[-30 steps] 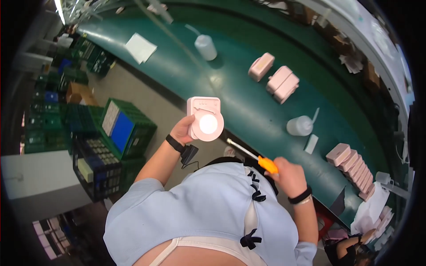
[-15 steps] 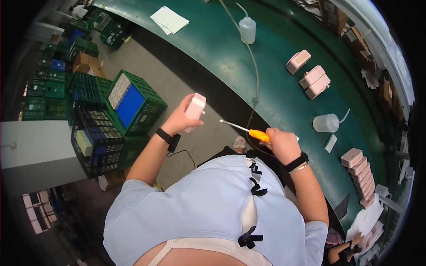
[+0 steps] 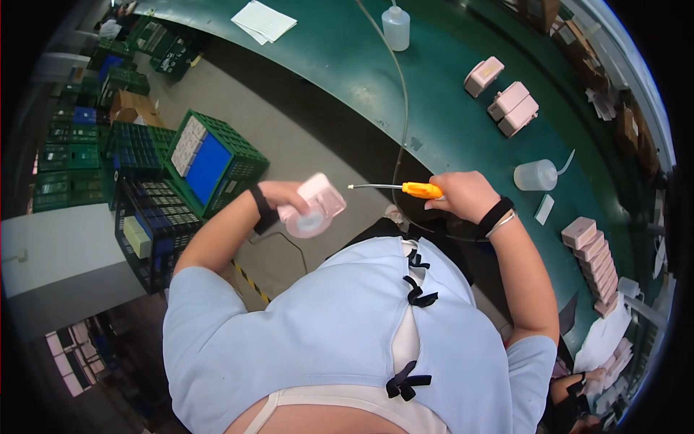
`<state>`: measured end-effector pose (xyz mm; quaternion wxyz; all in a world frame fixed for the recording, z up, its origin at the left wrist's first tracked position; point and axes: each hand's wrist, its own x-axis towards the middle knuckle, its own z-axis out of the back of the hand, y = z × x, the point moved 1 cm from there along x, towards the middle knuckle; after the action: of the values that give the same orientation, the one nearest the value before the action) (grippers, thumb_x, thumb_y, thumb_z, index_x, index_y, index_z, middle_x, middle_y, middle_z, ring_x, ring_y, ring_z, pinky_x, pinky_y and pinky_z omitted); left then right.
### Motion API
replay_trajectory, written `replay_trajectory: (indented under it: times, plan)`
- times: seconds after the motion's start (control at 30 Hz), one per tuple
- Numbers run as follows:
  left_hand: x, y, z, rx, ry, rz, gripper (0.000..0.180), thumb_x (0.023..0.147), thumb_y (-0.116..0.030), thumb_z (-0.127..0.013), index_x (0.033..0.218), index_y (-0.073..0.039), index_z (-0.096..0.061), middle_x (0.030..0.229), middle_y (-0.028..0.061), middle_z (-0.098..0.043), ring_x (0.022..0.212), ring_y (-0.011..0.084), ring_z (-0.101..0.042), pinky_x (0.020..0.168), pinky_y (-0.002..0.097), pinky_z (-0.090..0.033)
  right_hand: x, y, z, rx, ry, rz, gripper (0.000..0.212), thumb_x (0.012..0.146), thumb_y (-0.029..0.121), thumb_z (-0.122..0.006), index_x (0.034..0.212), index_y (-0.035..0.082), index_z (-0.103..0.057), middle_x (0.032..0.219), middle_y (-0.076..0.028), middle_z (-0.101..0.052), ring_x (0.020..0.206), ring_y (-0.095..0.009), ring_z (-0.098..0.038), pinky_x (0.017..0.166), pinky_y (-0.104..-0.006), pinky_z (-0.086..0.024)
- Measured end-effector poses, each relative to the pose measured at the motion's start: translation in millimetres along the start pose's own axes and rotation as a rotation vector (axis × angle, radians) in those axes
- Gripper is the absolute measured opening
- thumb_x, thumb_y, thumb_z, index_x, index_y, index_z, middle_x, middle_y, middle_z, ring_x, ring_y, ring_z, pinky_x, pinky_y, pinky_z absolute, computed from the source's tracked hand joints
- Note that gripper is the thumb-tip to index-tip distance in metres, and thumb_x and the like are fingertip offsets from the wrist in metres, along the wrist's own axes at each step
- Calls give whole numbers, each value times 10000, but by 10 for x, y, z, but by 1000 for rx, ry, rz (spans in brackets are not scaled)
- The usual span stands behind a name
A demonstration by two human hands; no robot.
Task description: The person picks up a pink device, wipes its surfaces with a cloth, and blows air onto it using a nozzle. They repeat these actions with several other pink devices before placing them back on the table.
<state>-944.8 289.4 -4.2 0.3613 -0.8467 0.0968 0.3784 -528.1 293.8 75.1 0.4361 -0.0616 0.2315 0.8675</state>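
My left hand [image 3: 284, 196] is closed around a pale pink plastic housing [image 3: 319, 192]. A round part with a whitish disc shows at the housing's lower end. In my right hand [image 3: 466, 195] is an orange air blow gun [image 3: 421, 190] with a thin metal nozzle, fingers wrapped round its grip. The nozzle's pale tip points left at the housing, a small gap apart from it. Both are held in front of my body, off the bench. A thin hose [image 3: 402, 101] runs over the bench edge and loops below my right hand.
On the green bench [image 3: 347, 65] are pink housings [image 3: 514, 108], a pink stack [image 3: 595, 254], squeeze bottles [image 3: 536, 176], a small pale block [image 3: 545, 209] and paper sheets [image 3: 264, 22]. Green crates [image 3: 217, 163] stand at left. A co-worker's hand [image 3: 594, 375] shows at lower right.
My left hand has turned the pink housing over, bringing its round disc into view, and lowered it slightly. My right hand has risen a little, and the nozzle is now nearly level and nearer the housing.
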Motion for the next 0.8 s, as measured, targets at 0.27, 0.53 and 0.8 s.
replay_trajectory:
  times: [0.27,0.53,0.8]
  plan:
    - [406,53,-653,-1527,-363,-1167,636,855,-403,-659,1353,-54,-474,1364,198,-496,1238,425,-481,996,624,-423,-171,-54,-198,275,31,-49,390,856,486,-659,952,108,-642,848,-112,-678,811,-339,-659,693,-460,-516]
    - [601,-67,-301,-645,-1144,-970,563,871,-270,-646,1347,-26,-471,1340,147,-547,1239,328,-532,1080,493,-414,-261,123,-489,286,-69,-111,352,851,445,-686,965,114,-642,946,-92,-681,851,-316,-665,712,-416,-532]
    - [1020,-728,-792,-561,-185,-998,837,725,-211,-725,1434,41,-358,1392,212,-494,1295,320,-502,1080,437,-437,-1258,-218,-1523,561,-1054,-1011,360,817,223,-787,1108,70,-641,986,-108,-693,842,-252,-670,780,-332,-521]
